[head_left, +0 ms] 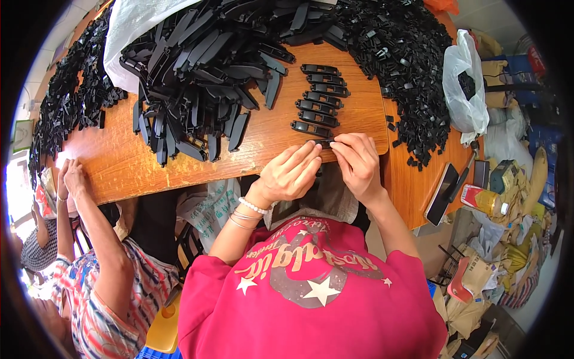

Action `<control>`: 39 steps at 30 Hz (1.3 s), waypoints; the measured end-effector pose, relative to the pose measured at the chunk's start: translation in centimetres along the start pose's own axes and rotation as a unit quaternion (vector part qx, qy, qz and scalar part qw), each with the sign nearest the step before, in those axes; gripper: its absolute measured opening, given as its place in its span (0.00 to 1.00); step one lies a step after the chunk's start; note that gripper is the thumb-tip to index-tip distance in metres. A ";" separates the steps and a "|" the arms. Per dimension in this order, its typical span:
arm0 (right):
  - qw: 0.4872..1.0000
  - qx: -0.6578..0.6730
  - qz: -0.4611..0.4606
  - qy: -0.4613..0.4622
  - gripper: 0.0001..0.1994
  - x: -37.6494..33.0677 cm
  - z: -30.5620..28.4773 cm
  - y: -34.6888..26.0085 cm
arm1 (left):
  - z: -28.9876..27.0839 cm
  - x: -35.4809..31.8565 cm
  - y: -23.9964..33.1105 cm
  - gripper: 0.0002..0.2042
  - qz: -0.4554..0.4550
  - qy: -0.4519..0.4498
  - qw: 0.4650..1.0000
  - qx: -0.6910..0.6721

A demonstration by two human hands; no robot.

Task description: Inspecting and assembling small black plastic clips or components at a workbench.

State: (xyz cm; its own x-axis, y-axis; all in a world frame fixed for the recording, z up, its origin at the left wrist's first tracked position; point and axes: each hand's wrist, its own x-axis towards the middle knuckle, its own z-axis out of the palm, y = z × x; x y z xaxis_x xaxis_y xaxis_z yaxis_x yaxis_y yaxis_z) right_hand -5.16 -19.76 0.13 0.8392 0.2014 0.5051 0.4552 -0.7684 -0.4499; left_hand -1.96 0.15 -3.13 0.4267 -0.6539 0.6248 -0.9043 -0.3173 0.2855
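Observation:
Between the fingertips of my left hand (pixel 289 170) and my right hand (pixel 359 166) is a black plastic part (pixel 324 143), held at the table's near edge. Both hands are closed in a pinch, and fingers cover much of the part. Just beyond them, several black plastic handle-like pieces (pixel 317 117) lie in a column running away from me. To their left spreads a big heap of long, curved black plastic pieces (pixel 197 78), partly spilling from a white sack (pixel 122 45). A heap of small black plastic pieces (pixel 412 78) covers the far right of the table.
A phone (pixel 442 194) lies on the wooden table (pixel 263 152) at right, near a translucent plastic bag (pixel 463 90). At left, another person's hands (pixel 73 179) rest by the table edge, beside more black pieces (pixel 75 90). Bags and boxes crowd the right side.

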 end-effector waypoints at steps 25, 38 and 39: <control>0.863 -0.190 0.379 0.275 0.08 -15.4 -14.3 4.4 | 11.0 15.7 -0.9 0.07 -0.132 -0.125 0.980 0.084; 0.846 -0.215 0.383 0.302 0.05 -17.0 -16.8 9.6 | -0.5 5.4 1.0 0.07 -0.097 0.113 0.983 0.107; 0.854 -0.192 0.385 0.293 0.06 -16.0 -16.3 9.1 | -0.7 3.9 0.9 0.07 -0.104 0.112 0.981 0.118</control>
State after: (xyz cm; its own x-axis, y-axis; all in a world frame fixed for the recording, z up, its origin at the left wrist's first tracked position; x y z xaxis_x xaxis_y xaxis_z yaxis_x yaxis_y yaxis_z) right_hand -19.26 -39.93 -0.03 0.5022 -0.7058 0.4997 -0.3905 -0.7007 -0.5972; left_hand -1.17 -2.21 0.02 0.5649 -0.3989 0.7223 -0.7584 -0.5960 0.2639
